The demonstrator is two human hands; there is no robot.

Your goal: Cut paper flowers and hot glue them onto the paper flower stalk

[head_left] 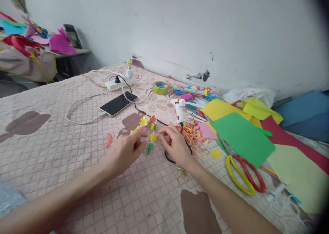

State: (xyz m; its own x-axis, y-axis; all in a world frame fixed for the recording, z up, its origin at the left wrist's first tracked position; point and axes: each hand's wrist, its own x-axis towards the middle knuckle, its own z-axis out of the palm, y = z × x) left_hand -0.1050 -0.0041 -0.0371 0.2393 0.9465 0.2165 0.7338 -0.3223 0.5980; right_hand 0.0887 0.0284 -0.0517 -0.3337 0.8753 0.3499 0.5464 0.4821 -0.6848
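Note:
My left hand (128, 150) and my right hand (174, 145) meet over a quilted pink cloth (51, 148). Both pinch a thin stick decorated with small coloured paper flowers and leaves (150, 131), yellow, orange and green. The left fingers hold it from the left side, the right fingertips from the right. A white hot glue gun (179, 110) stands just beyond my right hand, its black cord (144, 112) looping under that hand. A heap of coloured paper scraps (192, 133) lies to the right of my right hand.
Sheets of green (243, 138), yellow, red and pale green paper lie to the right, with red and yellow scissors (244, 174) on them. A phone (118, 103), a white power strip (120, 84) and a tape roll (160, 87) sit farther back. Decorated sticks (191, 89) lie by the wall.

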